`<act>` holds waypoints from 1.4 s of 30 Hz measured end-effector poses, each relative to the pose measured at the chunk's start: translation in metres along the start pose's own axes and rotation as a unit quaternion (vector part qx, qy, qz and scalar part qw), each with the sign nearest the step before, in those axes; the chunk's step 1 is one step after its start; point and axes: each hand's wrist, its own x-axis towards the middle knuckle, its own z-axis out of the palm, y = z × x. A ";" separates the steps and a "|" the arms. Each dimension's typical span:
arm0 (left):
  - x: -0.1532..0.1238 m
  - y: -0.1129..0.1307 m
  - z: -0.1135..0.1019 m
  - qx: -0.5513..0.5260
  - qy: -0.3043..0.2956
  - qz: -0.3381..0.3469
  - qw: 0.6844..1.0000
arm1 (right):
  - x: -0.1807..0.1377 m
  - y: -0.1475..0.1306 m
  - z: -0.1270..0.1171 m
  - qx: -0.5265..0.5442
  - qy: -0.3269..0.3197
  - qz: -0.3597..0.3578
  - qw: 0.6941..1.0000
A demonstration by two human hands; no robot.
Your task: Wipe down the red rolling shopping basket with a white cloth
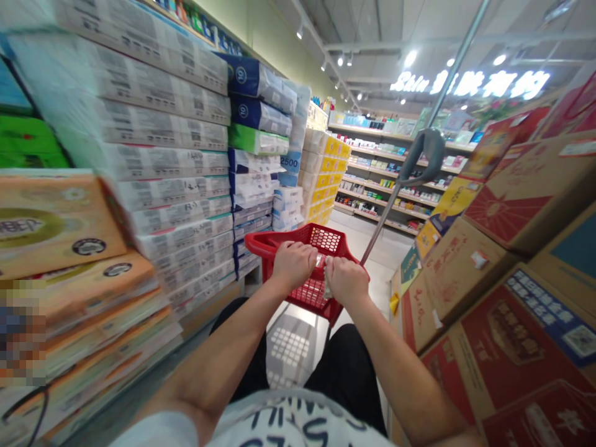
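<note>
The printed T-shirt (302, 425) lay nearest the camera, at the bottom centre of the frame, with black trousers (351, 369) directly above it. The red shopping cart (307, 293) was positioned at the centre of the frame. The left hand (294, 266) and the right hand (348, 280) rested side by side on its push handle (320, 261), near each other. The fingers of both hands were curled closed over the handle; the undersides of the grips were hidden. A metal pole (382, 218) with a grey loop handle (423, 158) slanted from the cart's right side to the top edge; its lower end could not be determined. Wrapped paper packs (177, 118) were stacked at the upper left, above orange tissue packs (60, 226) at the left edge. Cardboard cartons (470, 261) were stacked at the right. Stocked shelves (372, 174) stood behind the cart, below an illuminated sign (470, 84) at the upper right.
</note>
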 end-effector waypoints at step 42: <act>-0.034 0.007 0.022 0.036 0.101 0.103 0.989 | -0.026 0.019 0.004 0.076 0.140 -0.032 0.987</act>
